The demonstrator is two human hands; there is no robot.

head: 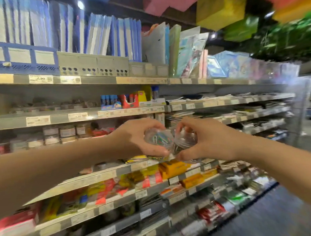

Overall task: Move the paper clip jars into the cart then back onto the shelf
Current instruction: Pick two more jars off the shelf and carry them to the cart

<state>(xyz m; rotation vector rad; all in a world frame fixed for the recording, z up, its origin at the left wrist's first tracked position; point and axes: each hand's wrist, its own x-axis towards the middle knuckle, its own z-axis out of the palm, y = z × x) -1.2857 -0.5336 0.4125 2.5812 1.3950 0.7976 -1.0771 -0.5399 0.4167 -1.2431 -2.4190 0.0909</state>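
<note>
Nearest, two bare forearms reach forward; the left hand (134, 136) has its fingers (151, 124) curled over a clear jar of coloured paper clips (159, 138), thumb beneath; the right hand (209, 138) is clamped the same way on a clear jar of plain metal clips (185, 139); the two jars are side by side, about touching, held in the air just in front of the shelf edge (100, 175). Further back, labelled jars (68, 132) stand on the shelf to the left. No cart is in view, so whether this is the lift-off or the return cannot be told; either way the next move calls for carrying both jars level and setting them down upright.
</note>
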